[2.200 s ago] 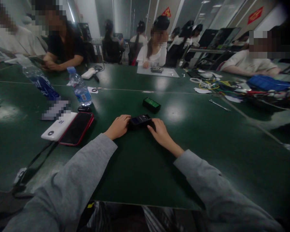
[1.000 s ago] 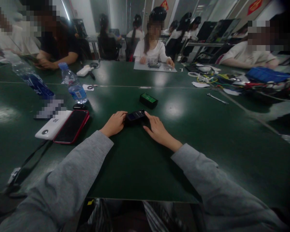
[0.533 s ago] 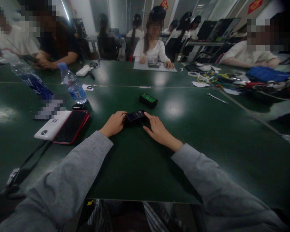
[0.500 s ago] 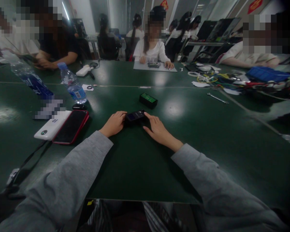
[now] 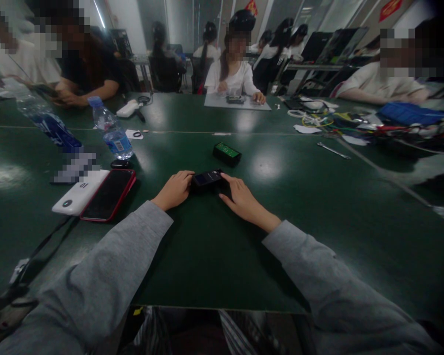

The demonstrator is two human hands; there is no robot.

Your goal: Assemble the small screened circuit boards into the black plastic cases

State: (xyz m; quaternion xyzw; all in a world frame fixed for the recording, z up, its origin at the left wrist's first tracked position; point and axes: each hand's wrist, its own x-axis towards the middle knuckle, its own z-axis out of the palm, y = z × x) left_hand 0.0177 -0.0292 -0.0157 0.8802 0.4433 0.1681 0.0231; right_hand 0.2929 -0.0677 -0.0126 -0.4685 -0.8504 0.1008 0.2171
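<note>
In the head view, a small, black rectangular device with a dark screen (image 5: 207, 178) is at the middle of the dark green, glossy counter (image 5: 222, 256), between the person's two bare hands. The left hand (image 5: 174, 190) has its fingers against the device's left end; whether they clamp it, one cannot tell. The right hand (image 5: 246, 201) touches the right end, thumb spread apart from the fingers. Just beyond lies a black box with a green top (image 5: 227, 153). To the left lie a black-screened phone in a red case (image 5: 109, 195) and a flat white slab (image 5: 80, 192); far right, a silver metal wrench (image 5: 333, 150)
</note>
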